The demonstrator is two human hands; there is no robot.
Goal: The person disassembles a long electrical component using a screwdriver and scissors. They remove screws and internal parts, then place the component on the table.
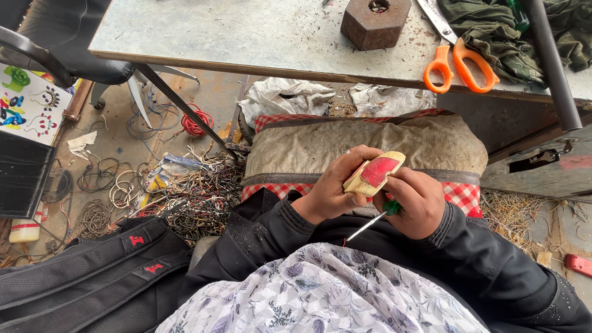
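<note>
My left hand (333, 186) grips a small cream-coloured casing with a red panel (375, 173), held over my lap. My right hand (417, 200) touches the casing's right side and also holds a slim screwdriver (370, 222) with a green handle; its metal shaft points down and left toward my body. Both arms wear black sleeves. A stuffed sack-like cushion (370, 145) with red checked trim lies just beyond my hands.
A grey workbench (246, 31) spans the top, bearing a rusty hexagonal block (375, 23), orange-handled scissors (461, 60) and green cloth (499, 31). Tangled wires (185, 191) cover the floor at left. A black backpack (80, 277) sits at lower left, a metal box (542, 166) at right.
</note>
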